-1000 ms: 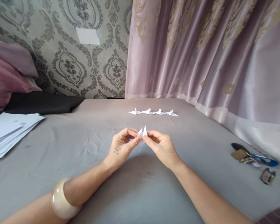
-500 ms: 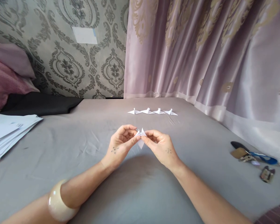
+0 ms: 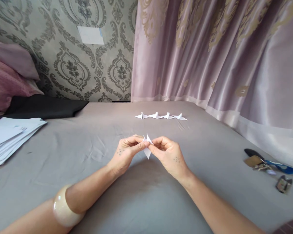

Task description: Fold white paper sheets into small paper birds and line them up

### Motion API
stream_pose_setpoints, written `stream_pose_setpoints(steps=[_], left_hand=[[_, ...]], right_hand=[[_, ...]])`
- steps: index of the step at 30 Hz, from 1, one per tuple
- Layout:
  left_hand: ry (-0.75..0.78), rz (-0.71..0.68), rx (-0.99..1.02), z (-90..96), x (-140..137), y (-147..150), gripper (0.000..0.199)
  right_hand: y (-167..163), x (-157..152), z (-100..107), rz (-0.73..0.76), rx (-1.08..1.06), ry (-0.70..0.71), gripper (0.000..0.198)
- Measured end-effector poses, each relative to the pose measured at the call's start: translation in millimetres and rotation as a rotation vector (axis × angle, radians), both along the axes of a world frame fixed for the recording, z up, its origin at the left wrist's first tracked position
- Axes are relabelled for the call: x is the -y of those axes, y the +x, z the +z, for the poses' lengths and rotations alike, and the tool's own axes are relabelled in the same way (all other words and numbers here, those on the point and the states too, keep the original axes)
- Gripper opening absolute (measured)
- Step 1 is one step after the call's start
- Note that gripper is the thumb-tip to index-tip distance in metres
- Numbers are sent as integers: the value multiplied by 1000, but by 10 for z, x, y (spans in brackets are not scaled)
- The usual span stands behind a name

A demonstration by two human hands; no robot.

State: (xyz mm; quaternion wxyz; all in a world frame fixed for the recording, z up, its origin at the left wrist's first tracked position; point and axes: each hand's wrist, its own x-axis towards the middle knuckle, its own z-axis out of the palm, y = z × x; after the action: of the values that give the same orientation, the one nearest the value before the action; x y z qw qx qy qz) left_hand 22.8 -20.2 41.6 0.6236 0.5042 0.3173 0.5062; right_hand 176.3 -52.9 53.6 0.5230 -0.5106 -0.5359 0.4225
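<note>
Between my two hands is a small piece of folded white paper, with two thin points sticking up and one broad point hanging down. My left hand pinches its left side between thumb and fingers. On the other side, my right hand grips it the same way, thumb tip close to the left thumb. Fingers cover the paper's middle. Beyond the hands, several folded paper birds stand in a row on the grey sheet, their wing tips touching or nearly so.
A stack of white papers lies at the left, near a black cloth. Keys, a blue-handled object and a small metal item lie at the right. A pink curtain hangs behind.
Both hands keep hold of the folded paper. The thumbs have come closer together, and the paper's upper points stand nearer each other. The view has shifted slightly.
</note>
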Motion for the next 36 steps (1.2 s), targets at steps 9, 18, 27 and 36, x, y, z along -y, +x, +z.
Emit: stream_pose_setpoints(steps=[9, 18, 27, 36], left_hand=[[-231, -56, 102, 12, -26, 8, 20], [-307, -36, 133, -81, -50, 22, 20], [-220, 57, -69, -43, -39, -2, 20], [83, 141, -210, -47, 14, 26, 15]], right_hand=[[-3, 2, -38, 191, -41, -266, 29], [-21, 2, -111, 157, 23, -247, 26], [24, -17, 16, 36, 73, -137, 31], [8, -44, -62, -15, 52, -30, 18]])
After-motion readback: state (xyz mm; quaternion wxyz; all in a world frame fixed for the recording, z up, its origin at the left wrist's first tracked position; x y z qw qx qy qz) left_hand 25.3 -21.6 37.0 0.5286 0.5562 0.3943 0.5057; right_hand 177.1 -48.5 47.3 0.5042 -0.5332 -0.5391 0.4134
